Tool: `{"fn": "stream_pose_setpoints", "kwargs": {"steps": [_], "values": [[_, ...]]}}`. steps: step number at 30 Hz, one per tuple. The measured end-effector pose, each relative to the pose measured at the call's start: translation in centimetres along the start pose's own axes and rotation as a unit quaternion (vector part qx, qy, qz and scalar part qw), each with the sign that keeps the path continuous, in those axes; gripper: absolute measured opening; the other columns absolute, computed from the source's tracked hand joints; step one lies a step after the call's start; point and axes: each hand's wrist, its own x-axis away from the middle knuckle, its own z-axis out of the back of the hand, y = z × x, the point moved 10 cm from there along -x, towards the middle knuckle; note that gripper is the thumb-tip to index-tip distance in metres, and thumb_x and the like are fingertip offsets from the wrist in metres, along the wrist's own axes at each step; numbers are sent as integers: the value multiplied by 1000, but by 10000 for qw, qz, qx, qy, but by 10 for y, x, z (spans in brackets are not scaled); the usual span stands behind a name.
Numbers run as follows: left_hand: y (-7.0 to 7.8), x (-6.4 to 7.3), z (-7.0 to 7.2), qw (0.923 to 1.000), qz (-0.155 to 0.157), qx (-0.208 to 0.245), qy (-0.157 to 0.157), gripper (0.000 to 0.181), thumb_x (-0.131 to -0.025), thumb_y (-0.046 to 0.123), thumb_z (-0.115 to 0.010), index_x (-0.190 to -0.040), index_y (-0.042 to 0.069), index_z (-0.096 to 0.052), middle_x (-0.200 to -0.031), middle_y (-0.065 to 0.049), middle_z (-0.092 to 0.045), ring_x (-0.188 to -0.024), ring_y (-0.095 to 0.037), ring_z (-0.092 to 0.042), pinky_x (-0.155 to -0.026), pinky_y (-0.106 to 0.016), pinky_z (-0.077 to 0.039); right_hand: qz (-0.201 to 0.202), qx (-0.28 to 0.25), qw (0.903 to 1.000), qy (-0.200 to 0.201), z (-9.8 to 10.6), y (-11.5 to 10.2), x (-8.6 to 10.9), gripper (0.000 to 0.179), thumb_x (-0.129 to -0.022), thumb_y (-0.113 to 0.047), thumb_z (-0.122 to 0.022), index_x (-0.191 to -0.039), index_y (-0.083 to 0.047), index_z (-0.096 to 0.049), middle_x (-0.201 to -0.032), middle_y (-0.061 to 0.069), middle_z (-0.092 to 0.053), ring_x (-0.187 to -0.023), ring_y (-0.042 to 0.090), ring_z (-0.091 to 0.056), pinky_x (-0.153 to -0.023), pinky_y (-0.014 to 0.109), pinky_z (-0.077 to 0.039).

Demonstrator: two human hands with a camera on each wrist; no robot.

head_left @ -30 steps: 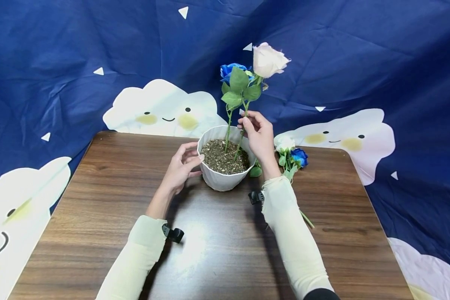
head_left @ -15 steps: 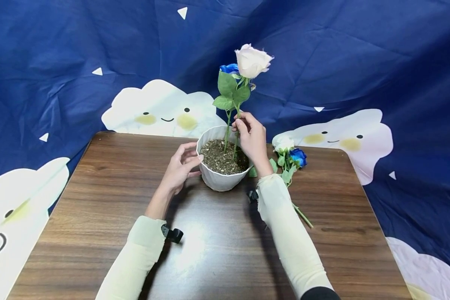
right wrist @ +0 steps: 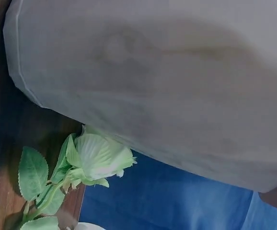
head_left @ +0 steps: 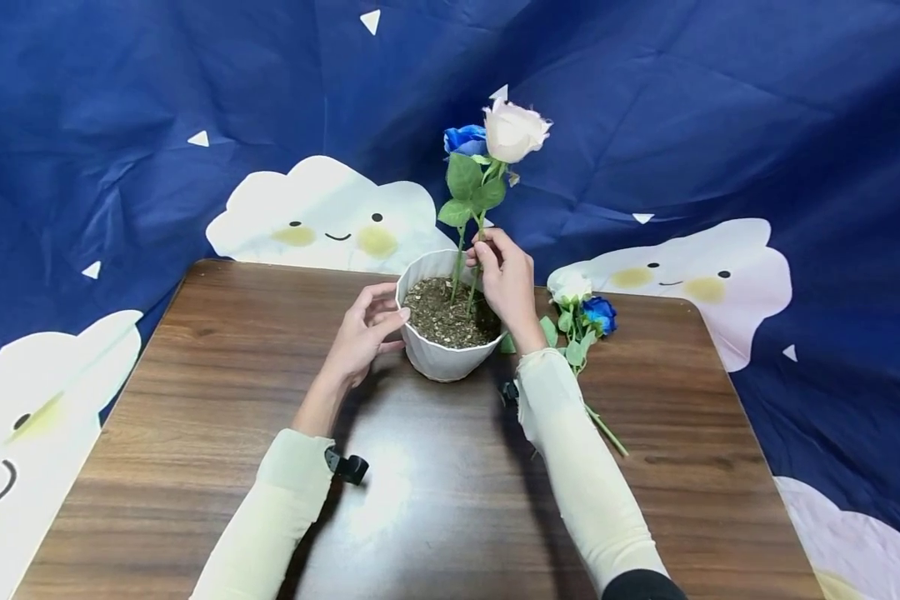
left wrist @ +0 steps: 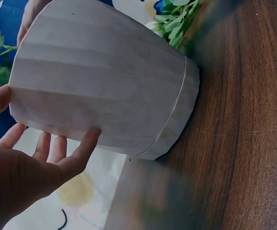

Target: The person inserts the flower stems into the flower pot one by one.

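A white flower pot (head_left: 450, 364) full of soil (head_left: 442, 321) stands at the back middle of the table. My left hand (head_left: 360, 333) holds it from the left, thumb at the rim and fingers spread on its side; the left wrist view shows these fingertips (left wrist: 94, 134) against the wall. With thumb and fingers, my right hand (head_left: 508, 279) pinches the stem of a pale pink-white rose (head_left: 516, 132), whose lower end meets the soil. Just left of it, a blue rose (head_left: 463, 140) stands upright in the pot. In the right wrist view, the pot (right wrist: 143, 86) fills most of the picture.
Right of the pot, a white rose (head_left: 570, 286) and another blue rose (head_left: 600, 314) lie on the brown wooden table (head_left: 270, 358), stems toward the front. A dark blue curtain (head_left: 645, 108) with cloud prints hangs behind the table.
My right hand has moved left with the pale rose, bringing its bloom left and slightly lower, nearer the blue rose. The left hand has kept its hold on the pot.
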Motion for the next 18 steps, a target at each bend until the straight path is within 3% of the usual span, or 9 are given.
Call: {"fn": "stream_pose_setpoints", "kwargs": {"steps": [8,13,18], "values": [[-2,1,-4,10000,28,13,-35,56,-97,7,-66,-147,8,-43,-129,-17,-47,-111,-24,-56,-93,-57,-57,-184,-90,9997,-124,0,2,2,23,-102,-11,-62,-118,3,-70,-95,14,-74,-83,24,-72,-77,27,-60],[-3,2,-4,10000,73,5,-20,56,-97,7,-66,-148,8,-43,-130,-18,-47,-112,-25,-55,-93,-56,-58,-315,-301,9986,288,16,5,7,32,-100,-10,-66,-130,-1,-65,-111,15,-73,-100,26,-71,-87,24,-56],[1,2,-3,10000,45,21,-5,56,-97,7,-66,-147,7,-43,-132,-20,-47,-113,-28,-56,-93,-59,-57,-283,-825,9947,536,36,4,12,32,-99,-3,-64,-130,6,-62,-117,23,-69,-106,34,-67,-88,26,-58]]}}
